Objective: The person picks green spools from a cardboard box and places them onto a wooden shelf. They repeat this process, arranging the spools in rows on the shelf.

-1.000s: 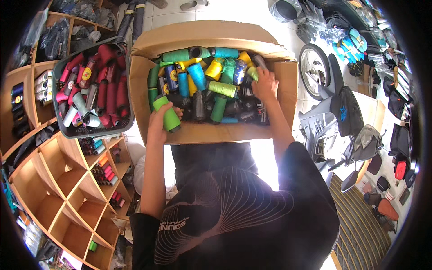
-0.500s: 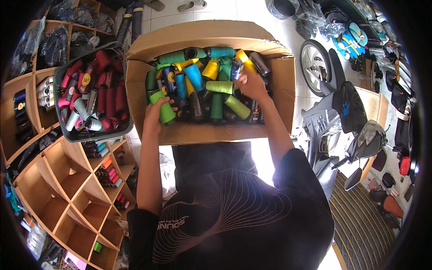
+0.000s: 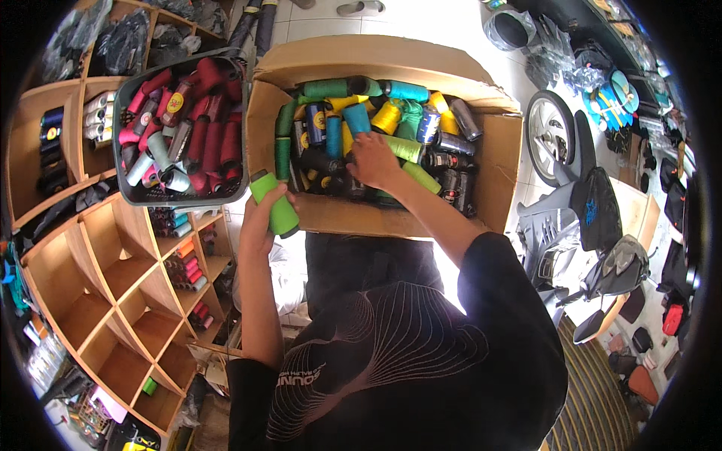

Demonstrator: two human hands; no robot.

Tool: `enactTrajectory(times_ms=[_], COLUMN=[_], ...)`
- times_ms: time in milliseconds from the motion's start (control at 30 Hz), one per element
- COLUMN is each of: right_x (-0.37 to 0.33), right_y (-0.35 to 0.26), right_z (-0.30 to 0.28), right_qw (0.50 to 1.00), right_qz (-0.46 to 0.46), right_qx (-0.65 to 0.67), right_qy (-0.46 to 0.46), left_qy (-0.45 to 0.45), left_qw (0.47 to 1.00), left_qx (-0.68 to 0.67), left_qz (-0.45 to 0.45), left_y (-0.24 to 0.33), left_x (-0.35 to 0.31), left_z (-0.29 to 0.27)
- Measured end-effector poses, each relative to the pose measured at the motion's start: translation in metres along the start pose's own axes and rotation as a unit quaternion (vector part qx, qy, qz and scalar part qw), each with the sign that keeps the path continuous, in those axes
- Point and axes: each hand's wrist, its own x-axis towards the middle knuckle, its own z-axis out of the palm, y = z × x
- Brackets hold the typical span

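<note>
Left hand point(image 3: 259, 225) grips green spool point(image 3: 277, 209) as right hand point(image 3: 374, 161) lies among the thread

A person in a dark printed T-shirt point(image 3: 391, 361) stands at an open cardboard box point(image 3: 376, 56) crowded with spools. The hands are apart. The left is wrapped around the bright green spool, held tilted at the box's near left corner. The right is inside the box, fingers at the lower end of a blue spool point(image 3: 356, 116); from here I cannot tell whether they are closed on anything. Just beside that hand lie two lime spools point(image 3: 423, 179), with yellow spools point(image 3: 386, 117) farther back. To the person's left, a dark basket point(image 3: 180, 198) brims with red spools point(image 3: 198, 143) above wooden shelving point(image 3: 56, 282); to the right stands a motorbike point(image 3: 594, 207).
</note>
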Motion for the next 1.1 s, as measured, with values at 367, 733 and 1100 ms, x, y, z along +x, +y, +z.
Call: enactTrajectory(times_ms=[367, 733, 1100], right_x=[0.083, 0.164, 0.176], right_y=[-0.031, -0.034, -0.027], right_z=[-0.021, -0.005, 0.075], right_qw=[0.994, 0.952, 0.964], right_qz=[-0.101, 0.015, -0.010], right_qx=[-0.036, -0.278, -0.248], right_qy=[-0.010, -0.127, 0.095], left_qy=[0.062, 0.023, -0.035], left_qw=[0.991, 0.986, 0.942], left_qx=[-0.118, -0.147, -0.324], left_qz=[0.032, 0.070, 0.079], left_y=[-0.025, -0.040, -0.044], left_x=[-0.040, -0.042, -0.040], left_z=[-0.011, -0.011, -0.019])
